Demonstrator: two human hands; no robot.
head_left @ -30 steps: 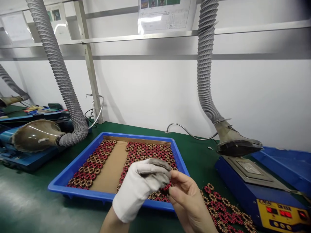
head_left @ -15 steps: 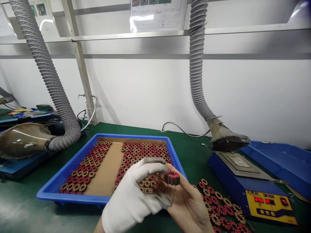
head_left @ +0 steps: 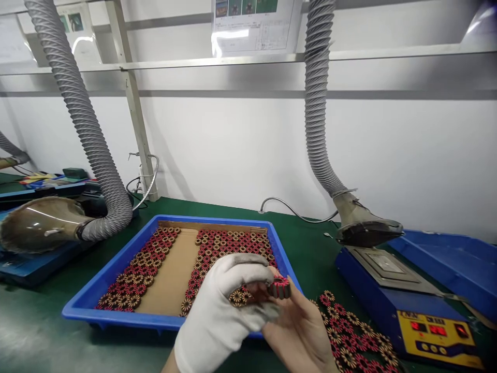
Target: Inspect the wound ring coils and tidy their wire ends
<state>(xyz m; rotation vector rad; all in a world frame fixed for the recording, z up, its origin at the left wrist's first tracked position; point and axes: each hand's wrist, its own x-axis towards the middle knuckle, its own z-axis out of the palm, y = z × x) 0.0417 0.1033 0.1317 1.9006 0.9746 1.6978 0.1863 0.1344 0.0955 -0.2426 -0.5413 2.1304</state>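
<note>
White glove on our left hand (head_left: 223,305), bare skin on our right hand (head_left: 303,331), and one red-wound ring (head_left: 281,288) sitting right between the two. It's up off the table, over the near right corner of the tray. Our gloved fingers are curved round in a C with the tips right at the ring's left side, while our bare right fingers are bent up behind it. Honestly, we can't tell from this angle which hand has the actual grip, since the fingers overlap.

Below us there's a blue tray (head_left: 128,321) lined with cardboard (head_left: 166,282): a strip of red and tan rings (head_left: 143,267) down the left, a wider block (head_left: 233,246) on the right, bare liner between them. More rings lie in a loose pile (head_left: 349,339) on the green tabletop (head_left: 310,259), just beside our right hand. Next to that pile we've got a blue machine (head_left: 392,298) with a yellow panel (head_left: 438,339) and red digits lit up, and a hood (head_left: 361,223) hangs over its metal plate (head_left: 382,261).
</note>
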